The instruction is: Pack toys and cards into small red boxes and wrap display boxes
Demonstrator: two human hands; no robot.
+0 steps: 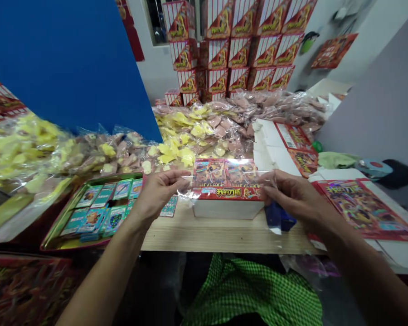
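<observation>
Card tray [61, 209] left of the box [227, 209], stacked cartons [231, 50] behind, printed sheet [363, 210] right

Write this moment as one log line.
left hand: holds clear plastic film | right hand: holds same film | beneath: red printed box | on: wooden table

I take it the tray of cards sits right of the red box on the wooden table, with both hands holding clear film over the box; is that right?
Not quite: the head view shows the tray of cards left of the red box, not right. The left hand and right hand do hold clear film over the box on the wooden table.
</observation>
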